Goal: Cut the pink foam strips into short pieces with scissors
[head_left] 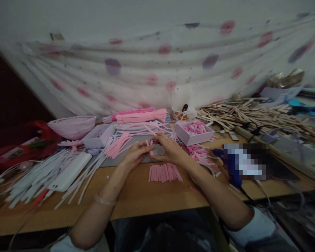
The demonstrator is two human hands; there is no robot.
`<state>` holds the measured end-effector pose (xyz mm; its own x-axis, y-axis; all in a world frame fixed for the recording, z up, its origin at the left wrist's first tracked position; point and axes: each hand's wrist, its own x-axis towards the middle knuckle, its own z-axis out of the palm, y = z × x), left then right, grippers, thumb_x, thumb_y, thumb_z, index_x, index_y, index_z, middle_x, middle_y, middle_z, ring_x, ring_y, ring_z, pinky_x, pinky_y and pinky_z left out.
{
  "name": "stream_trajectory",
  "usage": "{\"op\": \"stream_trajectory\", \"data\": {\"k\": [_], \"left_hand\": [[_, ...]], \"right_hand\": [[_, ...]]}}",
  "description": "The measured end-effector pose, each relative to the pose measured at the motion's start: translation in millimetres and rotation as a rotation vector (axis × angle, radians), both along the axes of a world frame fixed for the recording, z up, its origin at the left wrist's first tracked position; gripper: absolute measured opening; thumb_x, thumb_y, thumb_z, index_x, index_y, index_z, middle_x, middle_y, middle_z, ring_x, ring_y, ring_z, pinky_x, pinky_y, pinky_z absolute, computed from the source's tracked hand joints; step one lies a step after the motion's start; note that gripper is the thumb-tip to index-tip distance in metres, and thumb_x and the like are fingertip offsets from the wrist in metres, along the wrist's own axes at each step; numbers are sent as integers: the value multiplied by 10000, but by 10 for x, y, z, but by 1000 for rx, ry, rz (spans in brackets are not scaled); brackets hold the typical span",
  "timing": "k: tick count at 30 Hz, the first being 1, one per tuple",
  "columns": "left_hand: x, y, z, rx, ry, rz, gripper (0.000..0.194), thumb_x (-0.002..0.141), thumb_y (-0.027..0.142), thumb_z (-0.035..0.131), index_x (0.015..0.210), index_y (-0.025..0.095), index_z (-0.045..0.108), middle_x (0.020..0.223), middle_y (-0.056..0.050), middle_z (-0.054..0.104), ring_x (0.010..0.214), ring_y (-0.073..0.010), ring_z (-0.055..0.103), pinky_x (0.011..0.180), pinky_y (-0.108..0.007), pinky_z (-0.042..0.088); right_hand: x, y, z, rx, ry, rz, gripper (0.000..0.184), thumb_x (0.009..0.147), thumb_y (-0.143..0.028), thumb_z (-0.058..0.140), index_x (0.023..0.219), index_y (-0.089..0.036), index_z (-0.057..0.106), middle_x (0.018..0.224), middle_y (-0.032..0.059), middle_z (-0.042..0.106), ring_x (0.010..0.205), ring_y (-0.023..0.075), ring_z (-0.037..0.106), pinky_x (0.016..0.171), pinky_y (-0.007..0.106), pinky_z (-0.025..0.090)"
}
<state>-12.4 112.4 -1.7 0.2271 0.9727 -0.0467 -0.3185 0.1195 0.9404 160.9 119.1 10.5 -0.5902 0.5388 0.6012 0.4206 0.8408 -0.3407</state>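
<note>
My left hand [138, 153] pinches a short pink pipe cleaner piece [151, 152] between thumb and fingers. Curved around the same piece, my right hand [169, 150] has its index finger at the upper end and its thumb at the lower end. Just below the hands, a row of short pink pipe cleaner pieces [165, 173] lies side by side on the wooden table [136, 190]. A grey mat [126, 157] is under and behind my hands. Longer pink pipe cleaners [118, 146] lie left of my left hand.
At the back are bundled pink pipe cleaners [141, 116], a box [191, 139] of pink and white bits, and a paper cup [180, 114]. White pipe cleaners [39, 175] and a white phone [70, 172] lie left. Right are a blue glue gun [232, 175] and wooden sticks [257, 115].
</note>
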Motion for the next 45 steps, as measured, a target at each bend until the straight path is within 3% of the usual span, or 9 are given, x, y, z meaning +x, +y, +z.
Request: {"op": "stream_trajectory", "data": {"k": [3,8,13,18,23,28,31,40,45], "left_hand": [[-11,6,-12,35,72,26,399,459,282,848,795,132,695,684,-33,697,625,-134,617,643,-241,462],[-10,-15,-9,168,277,108,495,545,376,809,932,122,633,606,-29,692,583,-151,626,692,-275,461],[19,-51,33,238,420,137,546,543,409,798,965,136,586,583,-12,684,570,-166,633,645,-263,455],[24,-55,47,263,433,114,530,556,378,796,979,144,578,574,9,674,549,-141,615,622,-239,434],[5,-48,42,232,386,108,533,564,374,794,999,151,582,608,-5,688,590,-161,632,656,-265,448],[34,-69,57,210,414,46,514,537,346,807,971,166,600,564,9,674,566,-169,630,615,-257,439],[67,-90,74,208,400,28,488,509,325,820,917,174,600,540,22,664,544,-167,624,585,-248,431],[73,-95,96,170,446,37,462,534,307,811,914,151,599,556,0,677,530,-152,609,608,-249,425],[42,-47,9,135,357,43,475,521,323,823,907,158,600,606,-18,695,600,-177,644,663,-277,453]], "right_hand": [[23,9,5,-33,65,1,584,678,-429,726,1147,-184,479,1079,106,547,911,212,574,778,347,474],[24,-1,13,-82,247,-175,226,792,-388,625,833,-173,568,791,37,581,699,142,535,644,267,432],[-40,-27,-8,-167,237,-93,132,823,-272,568,755,-162,591,709,18,572,647,122,516,610,242,399],[-11,21,-12,-142,287,-191,160,849,-253,495,723,-167,541,674,14,552,628,131,490,590,249,366],[73,61,50,-171,439,-323,391,916,-363,389,591,-177,503,571,1,514,590,129,489,588,256,364],[-19,19,47,-254,454,-103,235,819,-396,568,858,-184,661,866,46,667,793,157,590,680,267,427],[-101,5,11,-318,409,-70,236,817,-390,566,808,-185,681,776,27,674,728,143,584,664,259,421],[106,142,8,-368,676,-401,414,825,-482,510,588,-157,611,540,0,564,551,130,521,553,249,402],[196,192,20,-304,720,-377,302,738,-419,640,905,-172,685,792,43,689,746,194,622,678,311,486]]}}
